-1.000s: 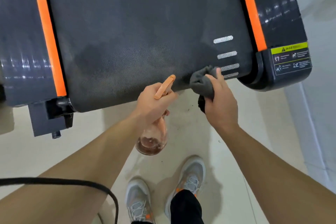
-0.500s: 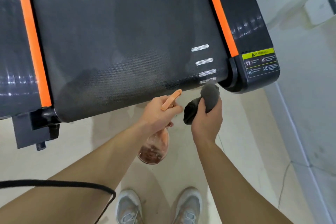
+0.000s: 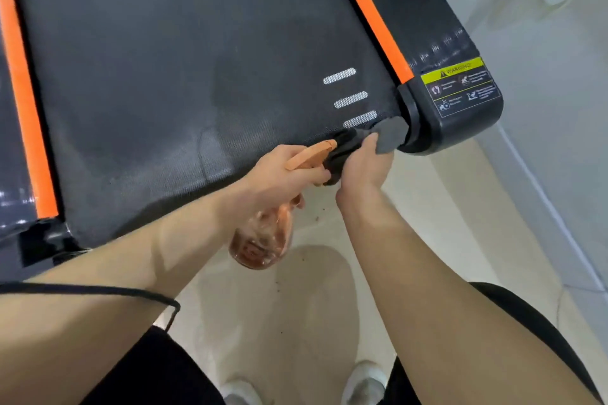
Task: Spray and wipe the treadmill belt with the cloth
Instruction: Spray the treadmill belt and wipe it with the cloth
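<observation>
The dark treadmill belt fills the upper left, with white dashes near its near right corner. My left hand grips a spray bottle with an orange trigger head; the bottle body hangs below the hand over the floor, holding brownish liquid. My right hand grips a dark grey cloth and presses it against the belt's rear edge at the right corner, beside the black end cap. Both hands are almost touching.
Orange strips run along both sides of the belt, with black side rails outside them. A black end cap with a yellow warning label sits at the right. Pale tiled floor lies below, a white wall base at right. A black cable crosses my left arm.
My right hand has pushed the cloth from just off the belt's end up onto its right rear corner. The left hand with the bottle has stayed close beside it; the view has moved closer.
</observation>
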`<action>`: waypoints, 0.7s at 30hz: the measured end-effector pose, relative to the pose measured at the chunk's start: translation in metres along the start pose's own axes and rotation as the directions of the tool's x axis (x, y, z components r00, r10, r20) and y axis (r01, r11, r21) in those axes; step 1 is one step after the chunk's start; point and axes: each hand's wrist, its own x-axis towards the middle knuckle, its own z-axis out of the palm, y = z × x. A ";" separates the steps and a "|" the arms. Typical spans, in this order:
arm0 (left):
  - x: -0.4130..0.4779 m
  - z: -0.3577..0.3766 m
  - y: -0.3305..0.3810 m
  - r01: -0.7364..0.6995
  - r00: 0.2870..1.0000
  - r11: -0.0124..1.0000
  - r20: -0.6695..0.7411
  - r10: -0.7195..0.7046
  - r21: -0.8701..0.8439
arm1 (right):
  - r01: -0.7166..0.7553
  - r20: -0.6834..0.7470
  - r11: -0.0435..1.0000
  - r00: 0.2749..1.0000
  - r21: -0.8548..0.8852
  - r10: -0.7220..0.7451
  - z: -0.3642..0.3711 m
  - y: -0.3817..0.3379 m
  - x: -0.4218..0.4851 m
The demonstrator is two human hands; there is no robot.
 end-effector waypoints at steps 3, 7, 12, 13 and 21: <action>0.003 -0.006 -0.011 -0.062 0.998 0.998 -0.003 0.062 0.001 | 0.065 -0.071 0.998 0.995 -0.028 -0.066 0.024 0.006 0.011; -0.005 -0.015 -0.013 -0.081 0.994 0.993 -0.079 0.075 -0.085 | 0.084 0.074 0.955 0.995 -0.283 -0.065 0.017 0.037 -0.013; -0.008 -0.034 -0.003 -0.033 0.997 0.990 -0.067 0.024 -0.140 | -0.088 0.135 0.968 0.983 -0.235 0.122 0.009 0.027 -0.023; -0.006 -0.034 -0.004 -0.038 0.998 0.995 -0.055 0.033 -0.095 | -0.089 0.087 0.971 0.990 -0.221 0.111 0.005 0.014 -0.013; 0.014 -0.003 0.003 -0.099 0.995 0.995 -0.002 0.099 0.001 | 0.037 0.074 0.948 0.997 -0.315 -0.015 -0.004 0.001 0.010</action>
